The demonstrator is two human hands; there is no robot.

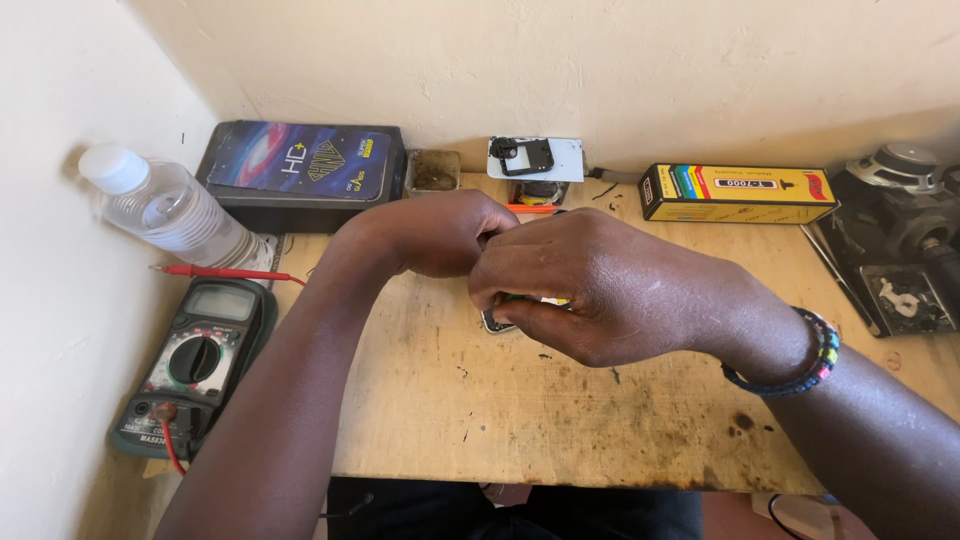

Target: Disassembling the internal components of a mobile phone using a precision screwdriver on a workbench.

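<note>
Your right hand [600, 290] and left hand [440, 232] meet at the centre of the wooden bench [560, 410], fingers curled together over a small device [497, 322], mostly hidden; only its pale corner shows under your right hand at 7 o'clock. I cannot tell exactly how either hand grips it. A beaded bracelet [815, 360] circles your right wrist. At 9 o'clock lies a multimeter [195, 365], at 10 o'clock a water bottle [165, 205], at 1 o'clock a yellow box [738, 192].
</note>
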